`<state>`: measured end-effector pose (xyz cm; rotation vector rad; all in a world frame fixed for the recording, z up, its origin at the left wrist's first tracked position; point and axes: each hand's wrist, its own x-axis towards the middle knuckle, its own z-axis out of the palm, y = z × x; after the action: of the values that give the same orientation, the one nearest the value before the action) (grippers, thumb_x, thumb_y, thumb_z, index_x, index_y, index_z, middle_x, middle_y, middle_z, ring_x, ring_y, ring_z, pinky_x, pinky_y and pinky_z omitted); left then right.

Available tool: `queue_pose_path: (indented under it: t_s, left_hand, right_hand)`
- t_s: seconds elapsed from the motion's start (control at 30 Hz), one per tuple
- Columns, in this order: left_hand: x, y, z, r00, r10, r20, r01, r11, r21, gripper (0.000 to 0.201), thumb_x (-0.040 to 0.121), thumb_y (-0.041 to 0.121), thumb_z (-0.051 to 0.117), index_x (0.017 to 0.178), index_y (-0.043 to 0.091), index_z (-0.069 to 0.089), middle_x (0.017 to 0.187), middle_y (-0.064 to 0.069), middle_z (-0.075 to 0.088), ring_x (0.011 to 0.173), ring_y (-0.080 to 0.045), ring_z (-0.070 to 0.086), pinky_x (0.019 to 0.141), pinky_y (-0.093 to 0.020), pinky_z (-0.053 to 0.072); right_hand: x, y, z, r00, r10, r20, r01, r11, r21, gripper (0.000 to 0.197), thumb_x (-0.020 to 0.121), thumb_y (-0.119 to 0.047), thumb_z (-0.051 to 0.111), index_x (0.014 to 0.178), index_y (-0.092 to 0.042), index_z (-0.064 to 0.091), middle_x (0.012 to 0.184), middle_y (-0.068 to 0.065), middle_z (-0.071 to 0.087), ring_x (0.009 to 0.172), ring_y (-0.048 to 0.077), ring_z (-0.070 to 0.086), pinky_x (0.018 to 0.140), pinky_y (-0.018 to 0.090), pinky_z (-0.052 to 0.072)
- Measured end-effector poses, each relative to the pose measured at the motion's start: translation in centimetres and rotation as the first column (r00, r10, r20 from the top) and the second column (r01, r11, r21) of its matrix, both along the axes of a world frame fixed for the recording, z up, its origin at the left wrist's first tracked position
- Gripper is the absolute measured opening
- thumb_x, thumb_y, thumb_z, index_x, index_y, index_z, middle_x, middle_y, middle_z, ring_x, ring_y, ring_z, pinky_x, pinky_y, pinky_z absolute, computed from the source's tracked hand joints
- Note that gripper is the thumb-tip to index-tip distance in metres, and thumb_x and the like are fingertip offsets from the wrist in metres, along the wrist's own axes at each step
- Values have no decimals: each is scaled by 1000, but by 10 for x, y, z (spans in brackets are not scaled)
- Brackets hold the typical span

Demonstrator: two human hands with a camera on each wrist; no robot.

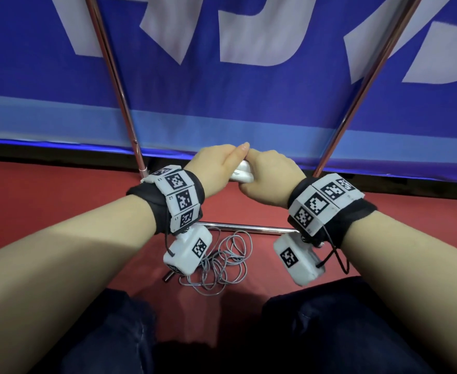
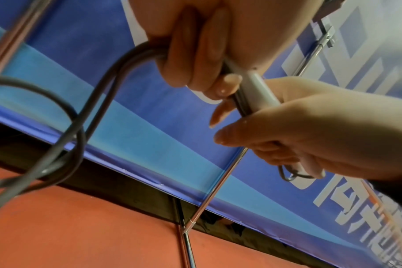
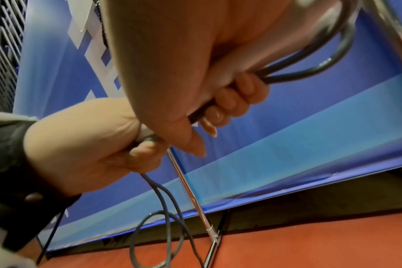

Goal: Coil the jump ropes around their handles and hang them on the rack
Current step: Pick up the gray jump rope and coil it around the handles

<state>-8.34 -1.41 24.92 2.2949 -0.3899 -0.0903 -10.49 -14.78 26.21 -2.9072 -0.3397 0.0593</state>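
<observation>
In the head view both hands meet at twelve o'clock: the left hand (image 1: 216, 163) and right hand (image 1: 269, 176) each curl a grip around the white handles (image 1: 242, 172), while the loose rope (image 1: 222, 261) lies heaped on the red floor (image 1: 60, 206) at six o'clock, by the rack (image 1: 251, 227) base bar. The left wrist view shows fingers (image 2: 195, 54) closed on handles and rope together, rope looping off to nine o'clock. In the right wrist view rope trails to six o'clock beside a rack leg (image 3: 190, 192); winding may snag it there or knot the heap.
</observation>
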Motion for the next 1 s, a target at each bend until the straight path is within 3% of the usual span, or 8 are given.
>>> queue_pose_path:
  t_s: [0.2,0.33,0.47,0.57,0.63,0.73,0.87,1.0]
  left_hand:
    - [0,-8,-2,998,28,65,-31,998,49,51,100,48,29,83,10,57,67,0,51,73,-24,50,70,-34,37]
    - [0,-7,2,1000,-5,28,3,998,62,49,100,49,29,80,13,54,63,1,50,65,-20,48,66,-31,35]
    - [2,2,13,954,-127,-271,145,988,48,67,92,67,22,66,14,53,47,-6,54,38,-17,43,46,-23,35]
    - [6,15,16,838,-221,-499,282,958,49,84,84,76,20,68,6,65,43,-8,52,36,-18,40,46,-25,34]
    - [8,23,13,836,-274,-476,337,940,51,68,86,68,36,75,10,71,41,-1,44,41,-17,36,53,-25,35]
    - [8,28,11,863,-286,-418,316,949,4,40,86,52,56,63,21,69,46,5,38,47,-14,31,50,-21,30]
    - [10,24,9,947,-196,-253,260,933,251,44,79,53,66,54,19,54,43,10,33,42,-7,29,44,-17,23]
    - [11,18,9,978,-175,-114,203,925,321,40,79,52,66,60,18,56,51,6,39,44,-7,35,43,-16,25]
  right_hand:
    - [5,-8,3,998,-54,-30,51,995,-86,11,81,-28,57,82,-23,47,67,-6,45,70,25,50,65,29,35]
    - [4,-11,4,999,-35,-29,32,996,-89,8,81,-22,55,80,-22,46,67,-5,45,67,24,49,62,28,34]
    - [0,-13,7,999,41,0,-41,984,-175,4,81,-20,51,85,-18,50,66,-3,43,59,21,43,60,29,33]
    - [-3,-15,12,996,85,37,-74,968,-242,6,82,-20,51,81,-19,45,64,-3,39,59,23,42,62,30,33]
    - [-4,-18,15,994,101,51,-81,949,-306,7,81,-20,51,80,-19,44,63,-3,37,59,24,40,61,30,32]
    - [-5,-18,13,994,109,22,-92,915,-392,13,82,-20,51,74,-19,40,63,-3,37,54,20,37,60,30,33]
    - [-6,-14,9,995,98,-12,-94,898,-430,8,82,-20,50,81,-19,42,64,-4,38,52,16,36,60,30,34]
    - [-4,-14,9,1000,26,-2,-25,916,-400,10,82,-18,50,78,-18,41,65,-3,39,51,14,36,59,30,34]
